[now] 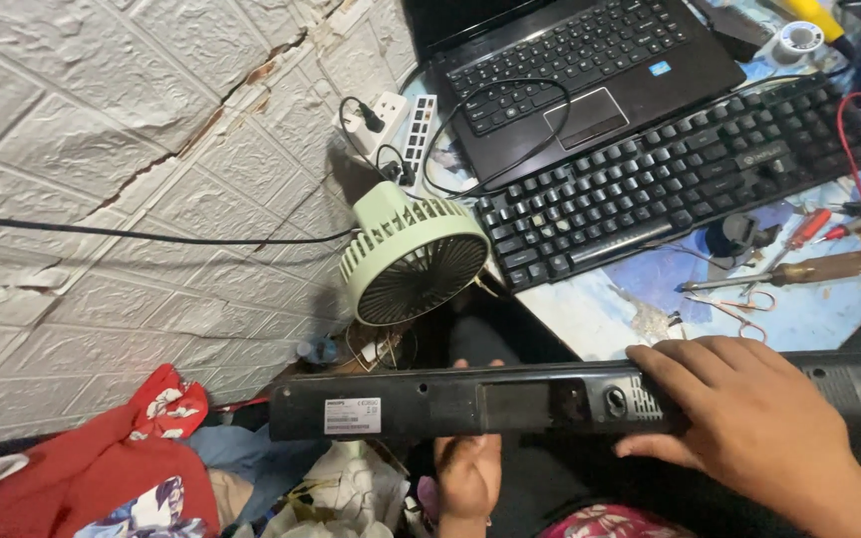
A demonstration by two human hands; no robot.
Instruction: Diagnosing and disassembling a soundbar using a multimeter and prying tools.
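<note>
Black casing: long soundbar (510,403), white label near its left end, held level below the bench's (600,314) front edge.
Right hand (749,423): laid flat over the bar, fingers spread.
Left hand (468,473): gripping the bar from beneath.
Bench: keyboard (670,179), laptop (570,70), screwdriver (799,271); green fan (413,254) at left corner.
Room: white embossed wall (102,149), cracked.

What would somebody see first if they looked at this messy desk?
Probably the long black soundbar lying across the bottom, with the right hand resting on top and the left hand gripping it from below. Just above stands a pale green fan, and right of it a black keyboard lies in front of a black laptop.
</note>
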